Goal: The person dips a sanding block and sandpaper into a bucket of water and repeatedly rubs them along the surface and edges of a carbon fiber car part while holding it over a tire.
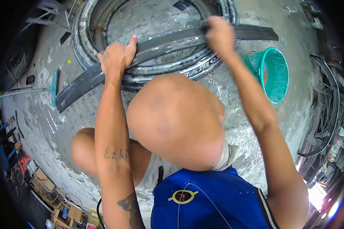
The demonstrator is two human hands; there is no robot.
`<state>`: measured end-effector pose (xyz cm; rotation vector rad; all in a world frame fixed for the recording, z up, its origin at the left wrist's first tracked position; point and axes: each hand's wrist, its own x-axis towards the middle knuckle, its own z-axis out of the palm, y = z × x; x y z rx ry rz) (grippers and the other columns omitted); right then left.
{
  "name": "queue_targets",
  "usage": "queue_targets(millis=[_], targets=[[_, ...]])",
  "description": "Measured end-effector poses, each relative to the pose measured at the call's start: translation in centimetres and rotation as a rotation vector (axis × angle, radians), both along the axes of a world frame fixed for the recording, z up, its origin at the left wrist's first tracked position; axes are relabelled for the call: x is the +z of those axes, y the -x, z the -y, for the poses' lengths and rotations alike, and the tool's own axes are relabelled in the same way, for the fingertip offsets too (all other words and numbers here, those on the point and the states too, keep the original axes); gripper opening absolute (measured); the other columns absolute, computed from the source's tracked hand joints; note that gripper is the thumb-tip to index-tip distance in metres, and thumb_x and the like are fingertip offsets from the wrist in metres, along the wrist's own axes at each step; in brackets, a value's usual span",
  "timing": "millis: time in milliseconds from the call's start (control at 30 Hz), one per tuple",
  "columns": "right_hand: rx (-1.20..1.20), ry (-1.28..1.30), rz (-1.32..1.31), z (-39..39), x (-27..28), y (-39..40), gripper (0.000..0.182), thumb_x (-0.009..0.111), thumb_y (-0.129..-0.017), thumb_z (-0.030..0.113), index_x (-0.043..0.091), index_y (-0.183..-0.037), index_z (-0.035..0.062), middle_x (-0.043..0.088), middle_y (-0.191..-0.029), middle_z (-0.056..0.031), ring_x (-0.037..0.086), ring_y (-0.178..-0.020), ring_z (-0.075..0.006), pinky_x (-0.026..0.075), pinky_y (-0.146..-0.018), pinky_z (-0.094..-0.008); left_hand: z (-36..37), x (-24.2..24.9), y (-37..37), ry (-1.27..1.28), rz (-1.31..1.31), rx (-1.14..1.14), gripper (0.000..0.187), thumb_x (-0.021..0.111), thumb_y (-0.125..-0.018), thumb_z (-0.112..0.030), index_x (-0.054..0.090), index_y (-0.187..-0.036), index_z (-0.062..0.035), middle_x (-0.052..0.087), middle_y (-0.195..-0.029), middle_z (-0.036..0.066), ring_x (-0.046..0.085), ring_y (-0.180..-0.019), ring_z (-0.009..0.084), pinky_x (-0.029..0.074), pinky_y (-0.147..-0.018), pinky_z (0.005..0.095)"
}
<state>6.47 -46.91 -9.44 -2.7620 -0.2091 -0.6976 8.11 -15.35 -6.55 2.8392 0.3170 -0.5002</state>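
Observation:
A long black rubber strip lies slantwise across a stack of dark, wet-looking rings like tyres on the floor. My left hand grips the strip left of its middle, thumb apart and pointing away from me, other fingers curled over it and partly hidden. Farther along, my right hand is closed above the strip and blurred by motion. Something small and dark shows at its fingers, too smeared to name. My raised knee stands just in front of the rings.
A green bucket lies tilted at the right, its mouth facing me. At the left is a teal-headed floor squeegee or broom. A curved black strip and clutter line the right wall. Boxes and tools crowd the lower left.

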Motion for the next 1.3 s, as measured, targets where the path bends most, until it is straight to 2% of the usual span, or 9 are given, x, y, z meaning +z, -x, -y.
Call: queue_targets(millis=[100, 200, 367, 600, 833, 933, 1067, 1167, 1300], targets=[[0.253, -0.083, -0.161, -11.0, 0.8, 0.9, 0.024, 0.061, -0.076, 0.000, 0.067, -0.098, 0.0052, 0.069, -0.099, -0.0144, 0.064, -0.096, -0.0358, 0.052, -0.084, -0.0467, 0.0, 0.2, 0.0, -0.021, -0.013, -0.037, 0.084, 0.041, -0.091, -0.071, 0.073, -0.115, 0.0030, 0.067, -0.123, 0.027, 0.060, -0.124, 0.0399, 0.029, -0.116, 0.0455], [0.455, -0.142, -0.060, -8.4, -0.1, 0.0, 0.027, 0.060, -0.077, -0.002, 0.064, -0.103, 0.0041, 0.067, -0.101, -0.0166, 0.063, -0.101, -0.0373, 0.051, -0.088, -0.0456, 0.2, 0.7, 0.3, -0.023, -0.021, -0.025, 0.084, 0.040, -0.092, -0.071, 0.073, -0.113, 0.0032, 0.068, -0.122, 0.026, 0.061, -0.122, 0.0401, 0.029, -0.115, 0.0450], [0.028, -0.126, -0.109, 5.6, 1.0, -0.4, 0.016, 0.056, -0.086, 0.003, 0.069, -0.095, 0.0044, 0.068, -0.092, -0.0168, 0.066, -0.092, -0.0374, 0.051, -0.084, -0.0488, 0.1, 0.3, 0.0, 0.000, -0.005, -0.010, 0.083, 0.040, -0.093, -0.069, 0.073, -0.113, 0.0042, 0.068, -0.121, 0.027, 0.061, -0.121, 0.0411, 0.028, -0.116, 0.0465], [0.297, -0.145, -0.163, -11.6, 1.0, 1.0, 0.016, 0.058, -0.079, 0.001, 0.065, -0.092, 0.0041, 0.067, -0.095, -0.0154, 0.063, -0.098, -0.0377, 0.051, -0.085, -0.0468, 0.2, 0.8, 0.1, 0.003, -0.021, -0.055, 0.085, 0.040, -0.092, -0.070, 0.072, -0.116, 0.0051, 0.067, -0.123, 0.028, 0.060, -0.122, 0.0417, 0.029, -0.116, 0.0459], [0.002, -0.062, -0.127, 6.5, 2.3, -0.3, 0.011, 0.059, -0.082, 0.004, 0.067, -0.089, 0.0052, 0.069, -0.093, -0.0159, 0.065, -0.092, -0.0375, 0.052, -0.081, -0.0490, 0.1, 0.9, 0.0, 0.012, -0.041, -0.033, 0.082, 0.040, -0.092, -0.070, 0.073, -0.116, 0.0015, 0.067, -0.123, 0.027, 0.057, -0.126, 0.0422, 0.029, -0.116, 0.0444], [-0.071, 0.022, -0.071, 0.7, 1.5, 0.2, 0.011, 0.060, -0.079, 0.005, 0.067, -0.087, 0.0069, 0.069, -0.091, -0.0142, 0.065, -0.091, -0.0360, 0.050, -0.079, -0.0504, 0.4, 0.8, 0.1, -0.029, -0.013, 0.008, 0.081, 0.041, -0.092, -0.070, 0.073, -0.116, 0.0013, 0.067, -0.124, 0.027, 0.058, -0.126, 0.0423, 0.030, -0.116, 0.0448], [0.280, -0.126, -0.111, -12.0, 0.5, 1.4, 0.017, 0.060, -0.078, 0.004, 0.066, -0.093, 0.0062, 0.069, -0.096, -0.0148, 0.065, -0.097, -0.0355, 0.051, -0.086, -0.0499, 0.4, 0.9, 0.3, -0.009, -0.012, -0.050, 0.082, 0.041, -0.091, -0.070, 0.073, -0.116, 0.0009, 0.066, -0.125, 0.027, 0.058, -0.126, 0.0426, 0.030, -0.116, 0.0445], [0.349, -0.016, -0.251, -5.7, 1.5, 0.2, 0.024, 0.056, -0.079, -0.002, 0.066, -0.099, 0.0049, 0.067, -0.100, -0.0164, 0.063, -0.098, -0.0375, 0.050, -0.088, -0.0473, -0.1, 0.2, 0.1, 0.008, 0.010, 0.004, 0.082, 0.042, -0.090, -0.072, 0.074, -0.115, -0.0003, 0.067, -0.124, 0.026, 0.059, -0.123, 0.0424, 0.030, -0.116, 0.0449], [-0.009, -0.059, -0.163, 8.5, 1.4, -0.3, 0.016, 0.056, -0.082, 0.001, 0.067, -0.094, 0.0044, 0.067, -0.093, -0.0191, 0.064, -0.094, -0.0392, 0.050, -0.083, -0.0481, 0.1, 0.8, 0.2, -0.008, -0.002, -0.018, 0.082, 0.042, -0.091, -0.070, 0.073, -0.115, 0.0023, 0.067, -0.123, 0.027, 0.060, -0.123, 0.0424, 0.030, -0.115, 0.0464]])
